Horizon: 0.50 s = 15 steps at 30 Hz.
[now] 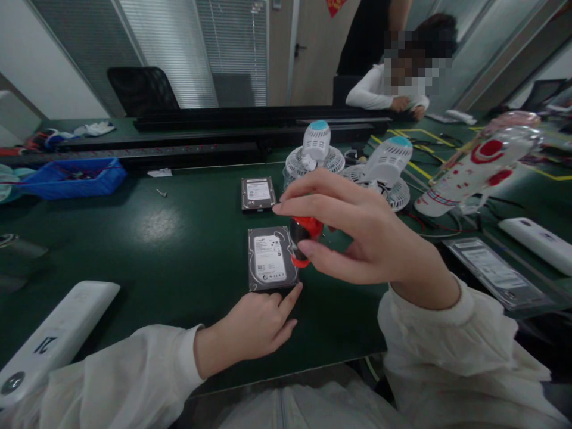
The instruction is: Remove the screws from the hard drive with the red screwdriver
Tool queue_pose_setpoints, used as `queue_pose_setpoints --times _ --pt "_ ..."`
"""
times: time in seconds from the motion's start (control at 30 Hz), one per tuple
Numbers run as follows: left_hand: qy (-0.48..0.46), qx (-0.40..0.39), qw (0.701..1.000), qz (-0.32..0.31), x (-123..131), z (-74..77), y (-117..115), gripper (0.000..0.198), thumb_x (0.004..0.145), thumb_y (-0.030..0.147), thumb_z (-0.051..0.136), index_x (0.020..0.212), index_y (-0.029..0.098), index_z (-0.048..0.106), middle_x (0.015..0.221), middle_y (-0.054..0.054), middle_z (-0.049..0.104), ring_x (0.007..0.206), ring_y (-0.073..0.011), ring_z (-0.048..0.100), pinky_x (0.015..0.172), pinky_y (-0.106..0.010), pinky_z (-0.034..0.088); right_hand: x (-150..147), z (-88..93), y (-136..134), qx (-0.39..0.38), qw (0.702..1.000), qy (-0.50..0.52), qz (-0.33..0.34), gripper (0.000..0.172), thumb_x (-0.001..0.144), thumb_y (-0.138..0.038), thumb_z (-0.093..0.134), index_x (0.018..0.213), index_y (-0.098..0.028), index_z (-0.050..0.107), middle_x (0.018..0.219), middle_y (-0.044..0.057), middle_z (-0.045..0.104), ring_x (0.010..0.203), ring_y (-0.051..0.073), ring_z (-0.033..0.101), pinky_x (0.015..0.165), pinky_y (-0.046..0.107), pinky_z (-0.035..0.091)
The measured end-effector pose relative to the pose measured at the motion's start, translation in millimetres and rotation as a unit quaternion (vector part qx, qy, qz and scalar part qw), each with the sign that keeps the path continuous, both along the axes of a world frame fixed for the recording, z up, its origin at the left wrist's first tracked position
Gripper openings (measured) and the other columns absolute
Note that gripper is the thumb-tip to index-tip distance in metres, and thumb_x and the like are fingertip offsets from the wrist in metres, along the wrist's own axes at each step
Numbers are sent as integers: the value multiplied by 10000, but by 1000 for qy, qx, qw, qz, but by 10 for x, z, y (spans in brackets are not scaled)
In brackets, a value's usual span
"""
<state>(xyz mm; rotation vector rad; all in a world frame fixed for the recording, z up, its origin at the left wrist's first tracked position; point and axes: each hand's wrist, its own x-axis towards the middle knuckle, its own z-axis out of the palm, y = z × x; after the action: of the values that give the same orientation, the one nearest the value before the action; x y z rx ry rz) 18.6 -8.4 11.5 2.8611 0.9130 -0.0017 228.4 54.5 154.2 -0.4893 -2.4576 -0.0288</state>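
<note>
A hard drive [270, 258] with a white label lies face up on the green table. My left hand [257, 325] rests at its near edge. The index finger reaches to the drive's near right corner, the thumb stands apart, and the other fingers are partly hidden. My right hand [353, 232] pinches the red and black handle of what looks like a screwdriver [301, 241] over the drive's right side. The tool's tip cannot be made out. Beyond this drive lies a second hard drive [258, 193], also label up.
White fans [315, 152] stand behind my right hand, with a decorated bottle [478, 164] farther right. Another drive [496, 271] lies at the right. A blue bin [78, 179] and a white numbered device [58, 339] are on the left. A person [379, 89] sits across the table.
</note>
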Motion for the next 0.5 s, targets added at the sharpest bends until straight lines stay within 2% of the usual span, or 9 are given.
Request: queue_pose_setpoints --times 0.1,0.2,0.3,0.43,0.5 --pt "7 -4 1000 1 7 1 5 619 1067 357 395 1587 24 345 976 -141 743 836 -286 744 703 -419 616 -1 4 -18 -27 999 17 26 336 971 -184 505 1285 -105 597 1119 109 682 1006 181 657 865 350 552" --pt "12 -8 1000 -1 6 16 12 621 1067 356 400 1583 14 350 980 -147 745 845 -292 747 724 -433 620 -13 -10 -9 -1 1000 14 -5 298 1001 -311 575 1219 -114 630 989 70 670 887 160 636 765 313 530" --pt "14 -10 1000 -1 2 33 12 622 1066 358 403 1583 16 352 989 -152 747 846 -290 749 726 -428 619 -19 -16 7 30 999 -1 -21 369 1002 -453 596 1168 -128 650 988 66 635 812 139 589 675 280 491" --pt "15 -8 1000 2 2 41 2 625 1064 358 414 1583 16 354 967 -146 746 839 -286 753 713 -409 616 -11 4 -18 -15 1000 -5 10 360 1016 -308 519 1311 -115 594 1109 97 625 956 162 611 787 311 538" --pt "18 -7 1000 3 4 40 0 623 1063 359 419 1580 18 359 953 -143 747 832 -282 754 705 -398 614 -9 10 -38 -42 998 -2 35 395 1007 -223 495 1374 -86 549 1106 93 640 996 161 616 843 319 538"
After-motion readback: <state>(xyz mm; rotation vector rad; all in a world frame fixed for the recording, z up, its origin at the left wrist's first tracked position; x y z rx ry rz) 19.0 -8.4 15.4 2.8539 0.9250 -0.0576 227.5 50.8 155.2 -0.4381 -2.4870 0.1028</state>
